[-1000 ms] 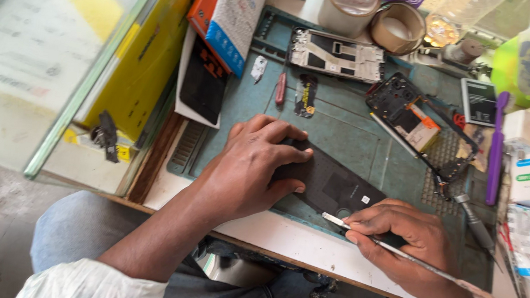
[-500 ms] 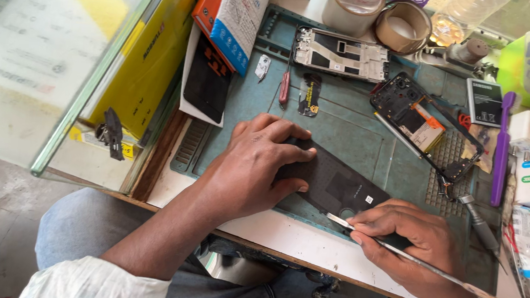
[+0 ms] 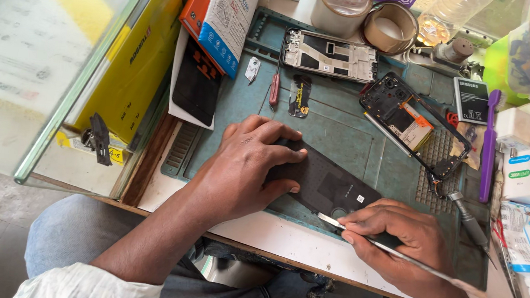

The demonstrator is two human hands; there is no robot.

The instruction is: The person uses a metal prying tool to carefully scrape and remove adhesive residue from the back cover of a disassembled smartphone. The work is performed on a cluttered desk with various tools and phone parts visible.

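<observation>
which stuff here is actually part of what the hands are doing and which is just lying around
In use:
- black phone, pressed flat by the left hand
- thin metal pry tool, gripped in the right hand, tip at the phone's edge
- green work mat beneath

Lying about:
- opened phone
- silver phone frame
- red screwdriver
- purple toothbrush
- tape roll

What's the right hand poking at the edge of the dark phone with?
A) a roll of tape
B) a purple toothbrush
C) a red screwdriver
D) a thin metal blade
D: the right hand holds a thin metal blade against the phone.
</observation>
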